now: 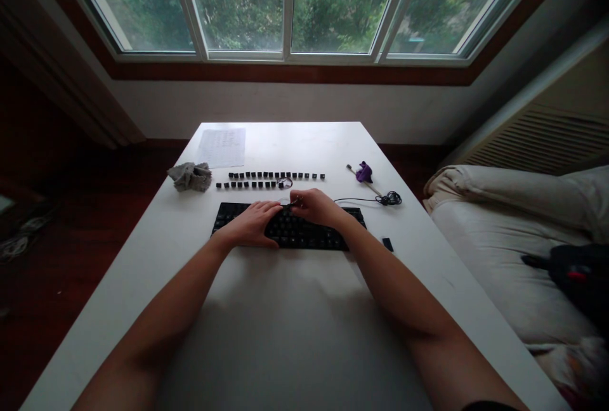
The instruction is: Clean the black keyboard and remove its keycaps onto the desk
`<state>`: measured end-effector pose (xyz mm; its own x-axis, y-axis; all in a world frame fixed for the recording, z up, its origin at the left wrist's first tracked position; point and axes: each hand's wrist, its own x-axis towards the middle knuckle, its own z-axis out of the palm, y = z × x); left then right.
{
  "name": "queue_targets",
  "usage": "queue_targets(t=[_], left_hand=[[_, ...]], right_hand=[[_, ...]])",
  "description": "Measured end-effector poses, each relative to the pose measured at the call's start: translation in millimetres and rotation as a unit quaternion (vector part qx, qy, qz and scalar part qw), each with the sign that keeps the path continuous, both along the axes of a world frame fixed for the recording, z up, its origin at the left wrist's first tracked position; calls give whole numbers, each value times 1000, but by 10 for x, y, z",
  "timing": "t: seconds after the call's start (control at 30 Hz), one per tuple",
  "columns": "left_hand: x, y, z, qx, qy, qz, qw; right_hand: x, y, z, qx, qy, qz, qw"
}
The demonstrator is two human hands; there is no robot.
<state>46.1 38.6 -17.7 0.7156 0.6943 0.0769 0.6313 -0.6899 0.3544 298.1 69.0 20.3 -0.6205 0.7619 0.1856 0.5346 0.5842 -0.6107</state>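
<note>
One black keyboard (307, 233) lies across the middle of the white table (266, 328). Left hand (252, 224) is flat on its left part, fingers spread loosely, holding nothing; right hand (316, 206) is curled closed, pinching a small thing (296, 201) at the far edge, too blurred to name. To work well: brace firmly with the left palm, keep the right hand's force straight up or down, not sideways. Just beyond, two rows of loose keycaps (274, 175), order best left undisturbed; legends too small to read, no brand legible. Right: coiled cable (391, 198). Far left: grey cloth (190, 177), then a paper sheet (221, 148) with faint lines of marks, unreadable.
</note>
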Motion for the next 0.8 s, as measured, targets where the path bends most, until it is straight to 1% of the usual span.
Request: queue_targets(t=[0.17, 0.27, 0.37, 0.57, 0.67, 0.8], left_hand=[[-1, -11, 18, -5, 1, 3, 1000], [-4, -5, 16, -8, -5, -1, 1000], [-2, 1, 14, -10, -11, -3, 1000], [-4, -15, 49, -20, -20, 1, 1000], [21, -33, 97, -31, -56, 24, 998], [106, -48, 164, -30, -157, 70, 985]], right_hand=[[140, 53, 59, -80, 28, 34, 996], [177, 71, 63, -124, 40, 29, 991], [183, 62, 77, -139, 59, 22, 988], [173, 38, 129, -186, 152, 0, 971], [174, 22, 163, -189, 163, -8, 968], [151, -21, 221, -188, 163, 5, 969]])
